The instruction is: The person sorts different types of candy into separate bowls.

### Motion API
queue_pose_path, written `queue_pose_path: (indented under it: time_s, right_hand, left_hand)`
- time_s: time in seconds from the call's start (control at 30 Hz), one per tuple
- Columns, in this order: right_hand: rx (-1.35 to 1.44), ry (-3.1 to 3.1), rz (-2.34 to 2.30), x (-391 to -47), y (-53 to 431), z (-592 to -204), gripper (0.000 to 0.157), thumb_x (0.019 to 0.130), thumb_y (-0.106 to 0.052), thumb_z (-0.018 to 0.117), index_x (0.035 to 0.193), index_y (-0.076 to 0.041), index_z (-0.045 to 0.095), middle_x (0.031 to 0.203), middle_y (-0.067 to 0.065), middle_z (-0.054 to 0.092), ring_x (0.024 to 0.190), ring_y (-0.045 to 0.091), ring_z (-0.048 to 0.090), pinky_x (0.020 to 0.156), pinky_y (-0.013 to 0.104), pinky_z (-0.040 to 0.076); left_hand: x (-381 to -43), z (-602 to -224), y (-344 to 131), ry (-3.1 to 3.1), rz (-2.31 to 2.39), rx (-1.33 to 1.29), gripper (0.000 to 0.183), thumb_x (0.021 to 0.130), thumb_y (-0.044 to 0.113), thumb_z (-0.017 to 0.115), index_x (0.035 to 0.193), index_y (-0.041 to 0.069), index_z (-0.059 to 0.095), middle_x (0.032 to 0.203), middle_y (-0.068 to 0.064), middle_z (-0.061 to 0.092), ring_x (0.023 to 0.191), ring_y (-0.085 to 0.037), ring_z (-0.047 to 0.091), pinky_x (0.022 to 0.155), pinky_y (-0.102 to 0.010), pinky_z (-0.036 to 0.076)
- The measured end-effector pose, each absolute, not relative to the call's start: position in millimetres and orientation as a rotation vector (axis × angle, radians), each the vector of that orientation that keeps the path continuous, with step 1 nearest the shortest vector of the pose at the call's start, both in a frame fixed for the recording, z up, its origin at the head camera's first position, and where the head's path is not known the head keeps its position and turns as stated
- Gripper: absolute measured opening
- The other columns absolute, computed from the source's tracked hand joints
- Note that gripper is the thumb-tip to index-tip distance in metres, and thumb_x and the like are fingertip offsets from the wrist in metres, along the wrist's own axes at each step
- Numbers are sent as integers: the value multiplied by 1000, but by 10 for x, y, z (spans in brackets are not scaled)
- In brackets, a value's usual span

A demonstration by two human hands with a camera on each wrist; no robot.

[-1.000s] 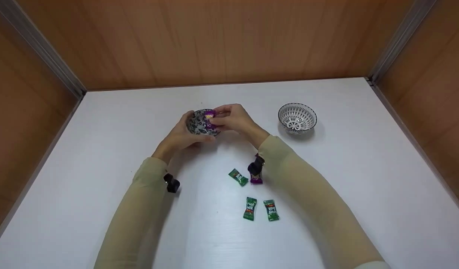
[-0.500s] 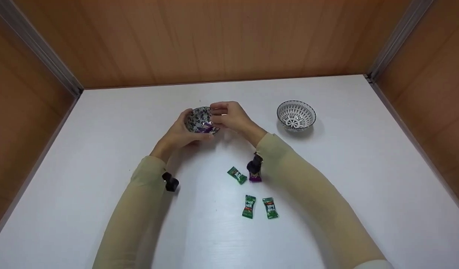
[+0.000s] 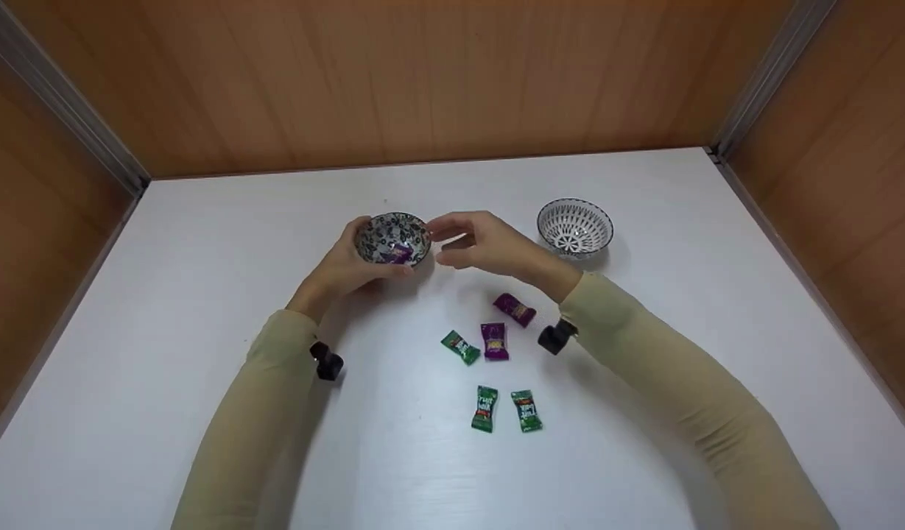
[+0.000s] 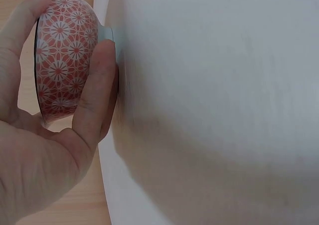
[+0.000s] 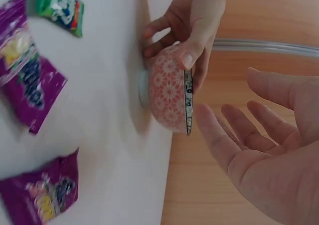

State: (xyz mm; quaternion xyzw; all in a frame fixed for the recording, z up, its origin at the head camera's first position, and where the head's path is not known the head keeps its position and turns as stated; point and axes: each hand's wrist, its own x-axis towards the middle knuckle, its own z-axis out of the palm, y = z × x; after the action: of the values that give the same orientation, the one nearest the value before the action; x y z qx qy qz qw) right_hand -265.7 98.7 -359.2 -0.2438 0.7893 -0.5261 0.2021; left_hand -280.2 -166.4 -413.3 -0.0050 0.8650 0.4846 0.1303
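My left hand (image 3: 347, 266) grips a small bowl (image 3: 382, 230), thumb at the near rim and fingers round its side. Black-and-white floral patterning covers the inside, while the outer wall (image 4: 62, 50) is pink-red with white flowers. The bowl's pale foot is right at the tabletop in the right wrist view. Inside lies a purple-wrapped candy (image 3: 400, 254). Just right of the rim is my right hand (image 3: 496, 244), fingers parted and holding nothing. Two purple candies (image 3: 515, 309) lie on the table below the right hand, close to a green candy (image 3: 461, 347).
A second bowl (image 3: 575, 224), white with dark dashes, stands behind the right forearm. Two more green candies (image 3: 484, 409) lie nearer the front. Wood-look panels (image 3: 423, 81) enclose the white table (image 3: 224, 243) at the back and sides.
The right hand has let go of a purple candy, which now lies in the bowl, and has drawn back to the right. The left hand has kept its grip on the bowl.
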Motion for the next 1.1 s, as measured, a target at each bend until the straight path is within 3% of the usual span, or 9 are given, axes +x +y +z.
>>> queue_pose_path:
  time_s: [0.2, 0.53, 0.8, 1.1]
  right_hand:
    - [-723, 2344, -1192, -2532, 1402, -3647, 46, 100, -20, 67, 143, -9, 56, 140, 12, 58, 125, 28, 58, 100, 39, 52]
    - [-788, 2346, -1084, -2304, 1951, -4013, 50, 98, -17, 68, 143, 0, 54, 139, 18, 59, 123, 32, 61, 100, 43, 52]
    - [-768, 2392, -1010, -2276, 2006, -4100, 63, 93, -15, 74, 149, -2, 48, 148, 17, 51, 130, 34, 54, 107, 46, 46]
    - [-691, 2464, -920, -2356, 1931, -4171, 67, 90, -13, 77, 148, 2, 47, 135, 19, 60, 120, 32, 59, 105, 44, 48]
  left_hand:
    - [-2807, -4119, -1664, 2516, 1395, 3, 132, 64, 51, 95, 163, 22, 12, 164, -12, 23, 149, -33, 25, 121, -51, 24]
    - [-2793, -4188, -1664, 2494, 1416, 42, 133, 64, 51, 95, 163, 21, 10, 163, -15, 23, 148, -35, 26, 120, -51, 25]
    - [-2795, -4193, -1691, 2515, 1403, 27, 131, 67, 48, 94, 163, 21, 10, 165, -14, 21, 149, -36, 24, 121, -52, 23]
    - [-2793, -4223, -1700, 2505, 1373, -5, 132, 67, 50, 94, 163, 23, 8, 165, -15, 21, 149, -36, 24, 120, -53, 24]
